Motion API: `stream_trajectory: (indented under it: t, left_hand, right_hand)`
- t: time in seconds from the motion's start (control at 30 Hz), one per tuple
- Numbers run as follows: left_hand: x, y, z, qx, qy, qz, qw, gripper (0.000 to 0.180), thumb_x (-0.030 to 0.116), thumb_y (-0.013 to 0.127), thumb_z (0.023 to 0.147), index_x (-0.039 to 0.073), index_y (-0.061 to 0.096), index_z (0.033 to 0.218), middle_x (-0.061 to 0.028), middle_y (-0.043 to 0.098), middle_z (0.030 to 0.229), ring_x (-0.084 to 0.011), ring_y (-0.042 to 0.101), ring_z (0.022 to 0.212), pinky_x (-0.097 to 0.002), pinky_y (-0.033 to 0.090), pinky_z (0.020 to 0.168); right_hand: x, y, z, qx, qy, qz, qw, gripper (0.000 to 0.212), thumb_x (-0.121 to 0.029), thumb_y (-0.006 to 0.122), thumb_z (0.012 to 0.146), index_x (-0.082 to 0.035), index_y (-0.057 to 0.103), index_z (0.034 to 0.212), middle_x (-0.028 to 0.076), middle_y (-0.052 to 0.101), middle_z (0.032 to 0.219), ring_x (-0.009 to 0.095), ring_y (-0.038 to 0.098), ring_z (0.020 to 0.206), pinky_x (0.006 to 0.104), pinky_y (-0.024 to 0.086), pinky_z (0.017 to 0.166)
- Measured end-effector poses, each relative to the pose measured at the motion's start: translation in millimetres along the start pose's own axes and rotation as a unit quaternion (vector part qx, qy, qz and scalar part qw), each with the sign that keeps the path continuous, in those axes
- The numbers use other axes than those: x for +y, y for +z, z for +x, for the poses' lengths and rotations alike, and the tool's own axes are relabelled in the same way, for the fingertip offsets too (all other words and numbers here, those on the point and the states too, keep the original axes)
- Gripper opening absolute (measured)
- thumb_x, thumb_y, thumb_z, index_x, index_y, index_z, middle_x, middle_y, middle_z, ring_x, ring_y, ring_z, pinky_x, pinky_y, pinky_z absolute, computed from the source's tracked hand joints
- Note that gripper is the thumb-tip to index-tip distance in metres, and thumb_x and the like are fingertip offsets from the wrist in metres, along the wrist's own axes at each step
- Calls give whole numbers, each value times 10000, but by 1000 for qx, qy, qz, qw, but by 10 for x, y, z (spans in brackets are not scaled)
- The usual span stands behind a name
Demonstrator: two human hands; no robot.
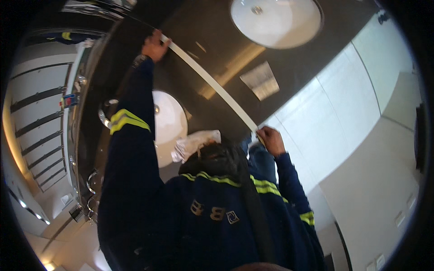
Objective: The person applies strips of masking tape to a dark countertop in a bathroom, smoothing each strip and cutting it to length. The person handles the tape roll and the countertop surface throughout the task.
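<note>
White strip [212, 84] stretched between left hand [155, 46] and right hand [271, 140]

The left arm is stretched up and away, nearly straight, its dark sleeve banded in yellow. The left hand [156, 45] is raised at its end, fingers curled closed in a pinch. The right arm is bent at the elbow and kept closer in. The right hand [271, 140] is closed likewise, knuckles shown.

Dark counter [289, 67], white basins [275, 20], tiled floor [361, 149]
</note>
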State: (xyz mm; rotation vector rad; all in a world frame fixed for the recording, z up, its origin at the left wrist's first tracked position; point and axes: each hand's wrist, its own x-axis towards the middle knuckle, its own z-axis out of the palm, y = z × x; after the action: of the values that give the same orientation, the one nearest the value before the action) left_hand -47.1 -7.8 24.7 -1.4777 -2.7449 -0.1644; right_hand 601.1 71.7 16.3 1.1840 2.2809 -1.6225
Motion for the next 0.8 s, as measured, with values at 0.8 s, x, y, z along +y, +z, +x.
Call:
stream_trajectory:
  t: [0.8]
  left_hand:
    - [4115,-31,-3383,-13,44,-106,993,903,138,808,796,71,379,1588,-128,330,1674,-385,256,1558,-525,252,1266]
  right_hand:
    - [429,-199,-154,-162,-90,272,944,266,-188,627,1058,-11,610,1256,83,720,856,115,681,725,278,543,654]
